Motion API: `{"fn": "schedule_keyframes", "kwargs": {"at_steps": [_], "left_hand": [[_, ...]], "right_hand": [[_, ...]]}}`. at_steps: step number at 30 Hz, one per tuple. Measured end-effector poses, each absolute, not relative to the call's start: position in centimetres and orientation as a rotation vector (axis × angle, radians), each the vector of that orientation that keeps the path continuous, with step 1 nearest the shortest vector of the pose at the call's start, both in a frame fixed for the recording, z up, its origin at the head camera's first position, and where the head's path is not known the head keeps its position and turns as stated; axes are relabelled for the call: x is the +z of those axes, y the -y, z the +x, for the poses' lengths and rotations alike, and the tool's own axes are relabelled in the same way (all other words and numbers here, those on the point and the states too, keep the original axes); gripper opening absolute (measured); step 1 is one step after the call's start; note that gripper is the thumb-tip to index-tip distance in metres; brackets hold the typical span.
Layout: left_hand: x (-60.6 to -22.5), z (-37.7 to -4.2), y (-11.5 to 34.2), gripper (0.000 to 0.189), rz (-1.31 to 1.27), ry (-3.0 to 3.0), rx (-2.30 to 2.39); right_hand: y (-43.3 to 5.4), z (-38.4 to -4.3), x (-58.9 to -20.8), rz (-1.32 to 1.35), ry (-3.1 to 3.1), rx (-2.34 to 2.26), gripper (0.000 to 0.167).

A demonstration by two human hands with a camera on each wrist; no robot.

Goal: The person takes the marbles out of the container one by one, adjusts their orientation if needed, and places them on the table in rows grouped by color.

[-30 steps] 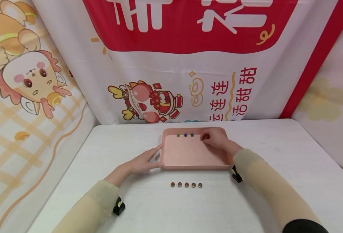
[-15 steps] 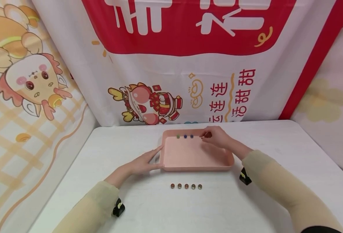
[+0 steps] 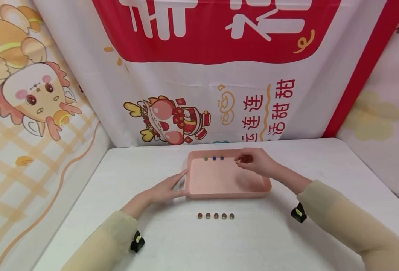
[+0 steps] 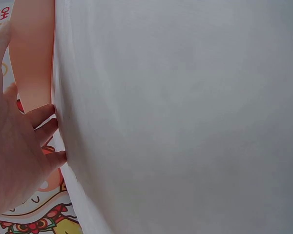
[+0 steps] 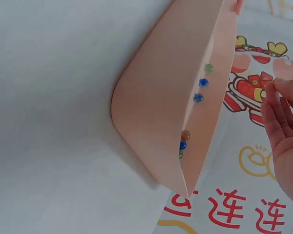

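Note:
A pink tray (image 3: 216,195) stands on the white table. My left hand (image 3: 163,190) touches its left side with straight, spread fingers; the left wrist view also shows this hand (image 4: 17,151) beside the tray wall (image 4: 34,53). Over the tray's far right part is my right hand (image 3: 258,162), thumb and fingertips brought together. Whether a marble sits between them cannot be told. Along the far wall lie a green marble (image 3: 206,158) and two blue ones. The right wrist view adds an orange marble (image 5: 185,135), a blue marble (image 5: 182,145) and a green marble (image 5: 180,154) farther along.
In front of the tray, several reddish and clear marbles (image 3: 216,216) form a row on the table (image 3: 172,241). A printed cloth (image 3: 220,109) hangs behind the table, and patterned walls stand at both sides.
My right forearm has swung out to the right, and the right hand has shifted slightly right over the tray. The left hand and the visible marbles keep their places.

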State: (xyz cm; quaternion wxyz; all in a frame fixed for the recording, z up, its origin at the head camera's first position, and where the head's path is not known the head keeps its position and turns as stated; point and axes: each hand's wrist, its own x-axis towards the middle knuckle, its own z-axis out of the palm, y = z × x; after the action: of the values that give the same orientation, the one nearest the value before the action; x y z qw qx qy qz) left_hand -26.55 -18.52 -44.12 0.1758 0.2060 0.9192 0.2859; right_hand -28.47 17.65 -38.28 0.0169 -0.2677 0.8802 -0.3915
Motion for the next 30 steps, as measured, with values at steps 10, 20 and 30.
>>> {"fn": "schedule_keyframes", "kwargs": {"at_steps": [10, 20, 30], "left_hand": [[-44.3, -26.7, 18.7, 0.089, 0.568, -2.608, 0.81], [-44.3, -26.7, 18.8, 0.088, 0.552, -2.611, 0.8], [-44.3, -26.7, 18.6, 0.088, 0.546, -2.606, 0.8]], "right_hand": [[-18.6, -25.0, -38.3, -0.87, -2.676, -1.289, 0.017], [-19.0, -21.8, -39.1, -0.831, -2.663, -1.257, 0.016], [-18.3, -19.9, -41.1, -0.825, -2.509, -1.322, 0.016]]}}
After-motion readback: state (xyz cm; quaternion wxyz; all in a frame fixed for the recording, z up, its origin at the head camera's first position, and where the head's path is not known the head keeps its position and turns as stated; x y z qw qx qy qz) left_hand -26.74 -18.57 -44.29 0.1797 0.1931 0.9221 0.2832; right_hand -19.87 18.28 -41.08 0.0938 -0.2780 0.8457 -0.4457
